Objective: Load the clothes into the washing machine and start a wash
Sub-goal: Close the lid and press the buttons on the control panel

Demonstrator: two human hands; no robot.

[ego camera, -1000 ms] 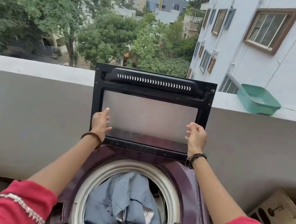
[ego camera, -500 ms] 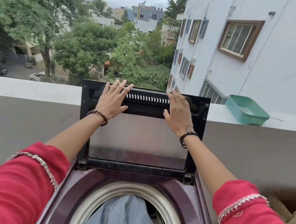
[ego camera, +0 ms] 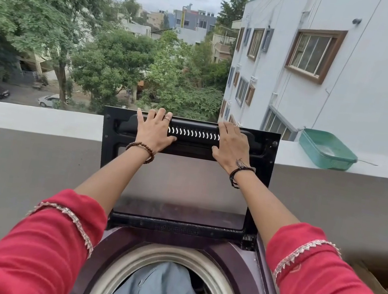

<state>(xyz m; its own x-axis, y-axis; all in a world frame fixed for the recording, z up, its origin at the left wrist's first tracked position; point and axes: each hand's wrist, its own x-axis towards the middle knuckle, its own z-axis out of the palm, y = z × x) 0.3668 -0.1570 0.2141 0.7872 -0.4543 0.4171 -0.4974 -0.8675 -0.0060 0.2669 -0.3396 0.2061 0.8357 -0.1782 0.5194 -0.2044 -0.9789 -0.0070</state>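
Observation:
A dark purple top-load washing machine (ego camera: 240,263) stands against a balcony wall. Its black-framed lid (ego camera: 183,185) is raised upright, leaning toward the wall. My left hand (ego camera: 155,130) and my right hand (ego camera: 232,144) both lie on the lid's top handle bar, fingers curled over its upper edge. The round white drum rim (ego camera: 128,266) is exposed below, and pale blue-grey clothes (ego camera: 157,293) lie inside the drum. The machine's front edge is out of frame.
A grey parapet wall (ego camera: 26,158) runs across behind the machine, with a green plastic tub (ego camera: 325,151) on its ledge at right. Cardboard boxes (ego camera: 374,282) sit on the floor to the right. Trees and buildings lie beyond.
Both hands went from the lid's lower glass corners up to its top handle bar, then curled over its upper edge. The view tilted upward; the lid stays upright.

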